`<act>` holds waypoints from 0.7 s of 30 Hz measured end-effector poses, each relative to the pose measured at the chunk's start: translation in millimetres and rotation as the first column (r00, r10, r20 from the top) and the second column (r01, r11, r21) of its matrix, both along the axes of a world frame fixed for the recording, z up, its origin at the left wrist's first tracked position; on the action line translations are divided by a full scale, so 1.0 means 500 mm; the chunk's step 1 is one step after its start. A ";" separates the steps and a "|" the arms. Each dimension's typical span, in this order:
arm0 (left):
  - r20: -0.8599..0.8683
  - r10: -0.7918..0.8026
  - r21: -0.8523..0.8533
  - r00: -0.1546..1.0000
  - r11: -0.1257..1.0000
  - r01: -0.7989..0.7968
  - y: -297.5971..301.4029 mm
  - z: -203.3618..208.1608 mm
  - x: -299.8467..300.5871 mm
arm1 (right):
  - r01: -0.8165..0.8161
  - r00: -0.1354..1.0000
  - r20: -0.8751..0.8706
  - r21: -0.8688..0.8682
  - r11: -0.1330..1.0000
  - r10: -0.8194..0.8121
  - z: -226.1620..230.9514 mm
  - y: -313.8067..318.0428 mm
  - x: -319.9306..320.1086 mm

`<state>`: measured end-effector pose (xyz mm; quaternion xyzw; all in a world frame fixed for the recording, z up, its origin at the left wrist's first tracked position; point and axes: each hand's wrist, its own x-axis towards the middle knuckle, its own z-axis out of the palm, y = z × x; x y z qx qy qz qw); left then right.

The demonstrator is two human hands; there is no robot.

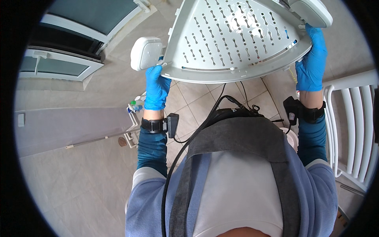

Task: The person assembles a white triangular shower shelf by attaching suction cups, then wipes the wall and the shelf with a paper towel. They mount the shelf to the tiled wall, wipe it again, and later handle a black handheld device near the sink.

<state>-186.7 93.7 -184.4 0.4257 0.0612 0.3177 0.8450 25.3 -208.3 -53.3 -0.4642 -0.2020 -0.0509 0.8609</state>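
A white triangular corner shelf [217,76] with rows of slotted holes is held up in front of me at the top of the head view. At its left corner, my left hand [157,91], in a blue glove, is closed around the rim. My right hand [312,65], gloved in blue too, grips the opposite corner, with its thumb on the edge. Rounded white mounting pads stick out at both ends, a left pad [145,54] and a right pad [314,11]. The fingers under the shelf are partly hidden.
White towel radiator [355,126] stands close by my right arm. On the left are a window [59,65] with a white frame and a pale panel [75,130]. A white pipe rack [133,120] is near my left forearm. Black cable [205,122] runs down my front.
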 end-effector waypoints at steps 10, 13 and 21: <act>0.054 0.162 0.017 0.985 0.986 -0.163 -0.038 0.017 0.030 | 0.009 0.997 0.075 -0.024 1.000 -0.007 -0.043 -0.030 -0.015; 0.042 0.156 -0.091 0.987 0.984 -0.151 -0.033 0.017 0.034 | 0.000 0.990 0.142 -0.112 0.994 0.016 -0.049 -0.033 -0.009; -0.013 0.223 -0.027 0.975 0.974 -0.223 -0.027 0.022 0.040 | -0.057 0.984 0.156 -0.174 0.983 0.085 -0.057 -0.049 -0.001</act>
